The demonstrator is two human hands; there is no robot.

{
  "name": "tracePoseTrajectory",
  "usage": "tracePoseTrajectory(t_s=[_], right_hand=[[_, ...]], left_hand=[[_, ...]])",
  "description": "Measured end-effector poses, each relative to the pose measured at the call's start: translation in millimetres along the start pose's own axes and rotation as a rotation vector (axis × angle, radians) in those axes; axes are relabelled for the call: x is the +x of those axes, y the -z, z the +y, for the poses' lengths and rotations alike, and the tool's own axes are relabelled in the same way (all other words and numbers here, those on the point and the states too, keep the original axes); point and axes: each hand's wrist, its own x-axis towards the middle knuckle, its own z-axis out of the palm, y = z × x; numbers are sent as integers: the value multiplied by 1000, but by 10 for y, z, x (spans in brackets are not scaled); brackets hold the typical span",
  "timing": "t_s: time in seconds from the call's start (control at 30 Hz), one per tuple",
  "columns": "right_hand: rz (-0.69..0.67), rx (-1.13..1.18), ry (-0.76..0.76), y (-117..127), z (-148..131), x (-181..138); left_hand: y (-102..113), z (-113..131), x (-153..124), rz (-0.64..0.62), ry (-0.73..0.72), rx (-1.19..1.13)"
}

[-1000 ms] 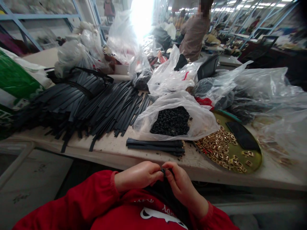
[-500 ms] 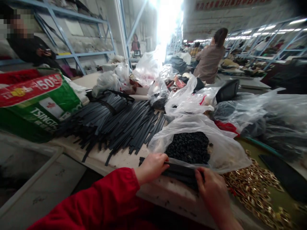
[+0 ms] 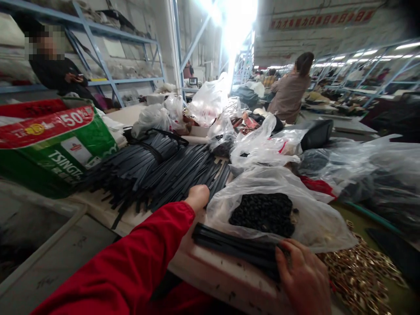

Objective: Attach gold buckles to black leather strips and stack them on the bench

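My left hand [image 3: 198, 197], at the end of a red sleeve, is at the near right side of a spread pile of flat black strips [image 3: 177, 170]. Its fingers curl inward, and their tips are hidden behind the hand. A bundle of black strips [image 3: 236, 247] lies lengthwise along the near table edge. Around its right end, my right hand [image 3: 303, 271] is closed, thumb in front and fingers over the top. Just behind the bundle, an open clear plastic bag [image 3: 315, 214] holds small black pieces [image 3: 262, 214].
Gold-coloured metal rings [image 3: 361, 271] lie on a greenish surface at right. A green and red carton [image 3: 55, 148] stands at left, above a pale bin [image 3: 65, 253]. More plastic bags [image 3: 256, 146] crowd the back. Two people are beyond the table; blue shelving stands behind.
My left hand has left the bundle and moved up and left to the strip pile. My right hand stays at the bundle's right end. The view has shifted slightly.
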Motion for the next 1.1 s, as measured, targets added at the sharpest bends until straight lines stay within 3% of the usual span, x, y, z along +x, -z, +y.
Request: tracePoseTrajectory(t_s=[0.13, 0.27, 0.4, 0.5, 0.57, 0.67, 0.7, 0.83, 0.87, 0.97, 1.1], right_hand=[[0, 141, -9, 184, -175, -56], [-152, 483, -151, 281, -489, -88], [-436, 1000, -442, 315, -808, -28], [-479, 1254, -637, 336, -883, 7], [-463, 1321, -744, 350, -843, 7], [-461, 1373, -861, 354, -733, -4], [-464, 1383, -893, 350, -703, -3], [-508, 1406, -955, 336, -673, 66], [-527, 1400, -938, 341, -675, 102], [-573, 1309, -803, 360, -617, 262], [-475, 892, -553, 231, -299, 558]], left_hand=[[160, -71, -154, -90, 25, -232], [233, -131, -665, -203, -19, -556], [47, 12, -1312, -343, -60, -861], [-160, 126, -1682, -421, 14, -1310], [-273, 159, -1846, -482, 61, -1421], [-339, 170, -1965, -578, -40, -1239], [-329, 175, -1967, -522, -126, -1111], [-207, 248, -1806, -18, -528, -579], [-178, 276, -1742, 7, -587, -491], [-129, 345, -1571, -225, -600, -412], [-109, 379, -1454, -583, -289, -797]])
